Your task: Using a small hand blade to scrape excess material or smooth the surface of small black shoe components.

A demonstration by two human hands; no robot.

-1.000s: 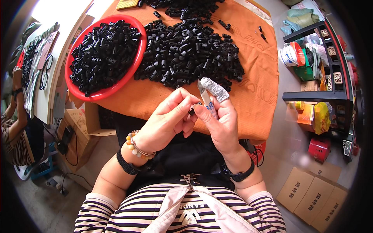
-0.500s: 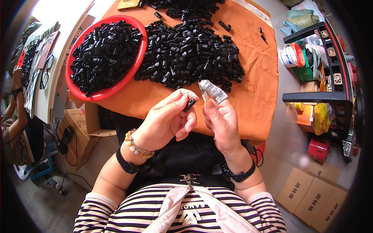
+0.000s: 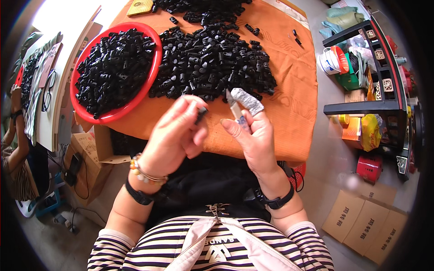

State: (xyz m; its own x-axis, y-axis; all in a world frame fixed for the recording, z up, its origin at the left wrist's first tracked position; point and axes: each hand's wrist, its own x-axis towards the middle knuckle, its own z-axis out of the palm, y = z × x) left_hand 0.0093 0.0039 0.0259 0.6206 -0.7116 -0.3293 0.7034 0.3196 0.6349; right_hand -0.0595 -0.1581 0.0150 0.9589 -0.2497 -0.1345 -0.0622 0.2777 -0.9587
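Observation:
My left hand [image 3: 174,135] pinches a small black plastic part [image 3: 201,113] between thumb and fingers, just in front of the table's near edge. My right hand [image 3: 253,135] holds a small knife [image 3: 235,108] with a pale blade and patterned handle; its index finger wears a grey wrap [image 3: 247,101]. The two hands are a little apart. Beyond them a large heap of black plastic parts [image 3: 208,63] lies on the orange cloth [image 3: 289,81]. A red bowl [image 3: 149,86] to the left is full of the same black parts.
A black metal shelf rack [image 3: 384,81] with packets and tape stands at the right. Flat cardboard boxes [image 3: 366,221] lie on the floor at lower right. Another person [image 3: 13,153] sits at the far left beside a white table. An open carton [image 3: 90,153] sits under the table.
My hands have drawn apart: the left hand moved left with the black part, away from the knife that met it a second ago.

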